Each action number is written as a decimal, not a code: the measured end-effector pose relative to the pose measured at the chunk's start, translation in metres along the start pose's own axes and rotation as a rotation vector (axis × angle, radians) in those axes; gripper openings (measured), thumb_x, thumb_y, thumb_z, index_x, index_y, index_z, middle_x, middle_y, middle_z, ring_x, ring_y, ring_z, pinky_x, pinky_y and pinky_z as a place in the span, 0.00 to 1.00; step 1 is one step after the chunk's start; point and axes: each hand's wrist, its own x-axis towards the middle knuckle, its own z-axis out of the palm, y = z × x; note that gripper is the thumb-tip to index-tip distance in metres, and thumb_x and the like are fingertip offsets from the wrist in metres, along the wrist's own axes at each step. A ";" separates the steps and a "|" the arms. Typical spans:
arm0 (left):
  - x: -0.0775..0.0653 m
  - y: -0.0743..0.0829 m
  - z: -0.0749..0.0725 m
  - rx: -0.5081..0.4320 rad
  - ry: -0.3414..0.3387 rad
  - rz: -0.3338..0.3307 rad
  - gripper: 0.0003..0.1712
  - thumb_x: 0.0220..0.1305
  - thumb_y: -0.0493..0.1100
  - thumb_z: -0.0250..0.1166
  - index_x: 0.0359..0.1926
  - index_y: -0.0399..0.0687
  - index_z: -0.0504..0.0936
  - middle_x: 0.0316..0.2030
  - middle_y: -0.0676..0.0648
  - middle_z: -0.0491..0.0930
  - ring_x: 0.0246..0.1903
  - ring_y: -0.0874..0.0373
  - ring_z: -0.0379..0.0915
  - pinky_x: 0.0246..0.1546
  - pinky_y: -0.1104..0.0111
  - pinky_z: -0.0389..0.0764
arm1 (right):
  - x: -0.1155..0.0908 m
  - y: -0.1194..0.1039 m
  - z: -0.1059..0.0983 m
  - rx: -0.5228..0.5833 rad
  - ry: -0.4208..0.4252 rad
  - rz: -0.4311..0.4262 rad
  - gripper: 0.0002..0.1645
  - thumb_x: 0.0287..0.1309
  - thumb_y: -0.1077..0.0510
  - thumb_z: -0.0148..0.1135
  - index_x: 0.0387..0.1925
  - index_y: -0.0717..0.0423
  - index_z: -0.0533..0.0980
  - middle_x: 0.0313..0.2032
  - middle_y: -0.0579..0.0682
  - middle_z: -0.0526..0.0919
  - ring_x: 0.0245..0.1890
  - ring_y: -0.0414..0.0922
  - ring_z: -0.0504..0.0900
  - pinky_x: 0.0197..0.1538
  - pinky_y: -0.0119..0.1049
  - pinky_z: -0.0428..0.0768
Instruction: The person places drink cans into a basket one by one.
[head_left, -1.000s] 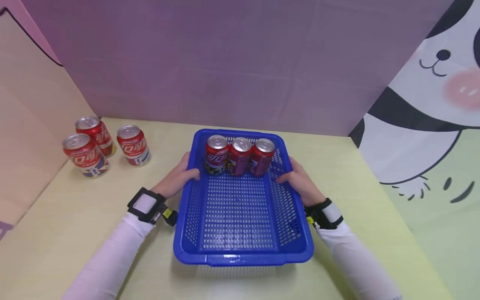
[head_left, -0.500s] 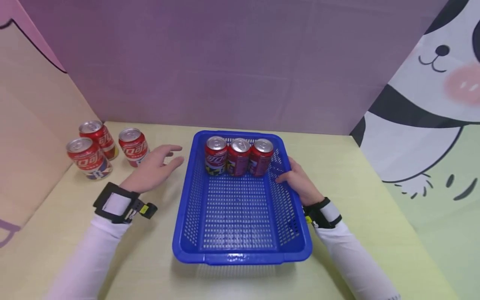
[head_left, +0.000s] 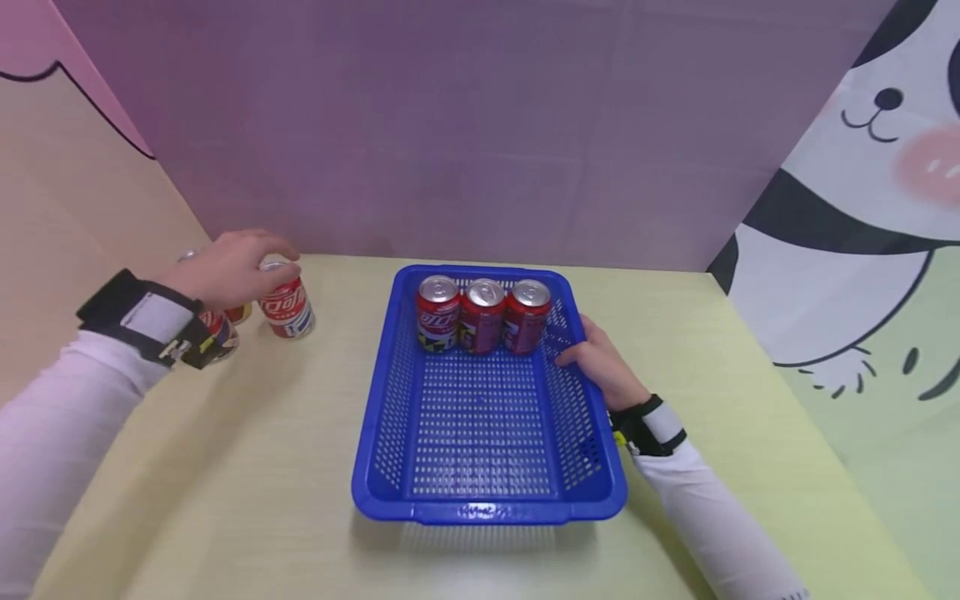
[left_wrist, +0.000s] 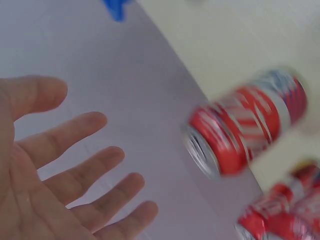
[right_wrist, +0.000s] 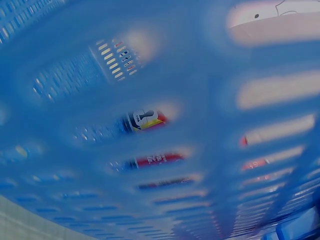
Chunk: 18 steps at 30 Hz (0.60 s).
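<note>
My left hand [head_left: 236,268] hangs over a red soda can [head_left: 287,308] at the table's back left. In the left wrist view its fingers [left_wrist: 82,182] are spread, apart from that can. Two more red cans [left_wrist: 285,210] stand close by; in the head view the hand and wrist strap mostly cover them. My right hand [head_left: 600,364] grips the right rim of a blue plastic basket [head_left: 480,510], thumb inside. Three upright red cans [head_left: 482,321] stand in a row at the basket's far end. The right wrist view shows mostly the slotted basket wall [right_wrist: 190,75], with cans through the gaps.
A pale wooden table [head_left: 300,467] carries everything. A purple-grey panel [head_left: 480,133] rises behind it, a beige panel [head_left: 82,217] at the left, and a panda-printed panel [head_left: 840,292] at the right.
My left hand has let go of the basket's left rim and moved left, over the loose cans. My right hand has kept its grip on the basket.
</note>
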 end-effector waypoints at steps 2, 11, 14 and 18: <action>0.007 -0.007 -0.001 0.032 -0.061 -0.026 0.31 0.72 0.55 0.55 0.62 0.34 0.73 0.61 0.26 0.66 0.61 0.29 0.59 0.55 0.36 0.65 | 0.000 0.001 0.000 -0.008 0.010 -0.001 0.46 0.50 0.78 0.47 0.72 0.62 0.49 0.63 0.70 0.66 0.58 0.68 0.70 0.52 0.55 0.78; 0.032 -0.032 0.011 0.112 -0.207 -0.132 0.52 0.59 0.71 0.62 0.72 0.40 0.62 0.68 0.22 0.49 0.64 0.19 0.37 0.56 0.25 0.46 | 0.003 0.003 0.002 -0.014 0.039 0.007 0.45 0.50 0.77 0.48 0.71 0.64 0.51 0.62 0.70 0.67 0.55 0.65 0.73 0.50 0.52 0.79; 0.038 -0.037 0.019 0.110 -0.233 -0.172 0.55 0.54 0.72 0.65 0.71 0.40 0.63 0.67 0.23 0.48 0.63 0.18 0.38 0.52 0.24 0.52 | 0.003 0.003 0.003 -0.014 0.039 0.004 0.45 0.50 0.77 0.48 0.72 0.63 0.50 0.63 0.69 0.67 0.56 0.66 0.71 0.50 0.53 0.79; 0.044 -0.043 0.030 0.154 -0.237 -0.155 0.56 0.50 0.72 0.69 0.69 0.39 0.66 0.64 0.23 0.55 0.59 0.19 0.46 0.51 0.26 0.57 | 0.004 0.004 0.002 -0.019 0.040 -0.003 0.46 0.50 0.77 0.47 0.72 0.63 0.50 0.63 0.68 0.66 0.58 0.68 0.70 0.52 0.55 0.78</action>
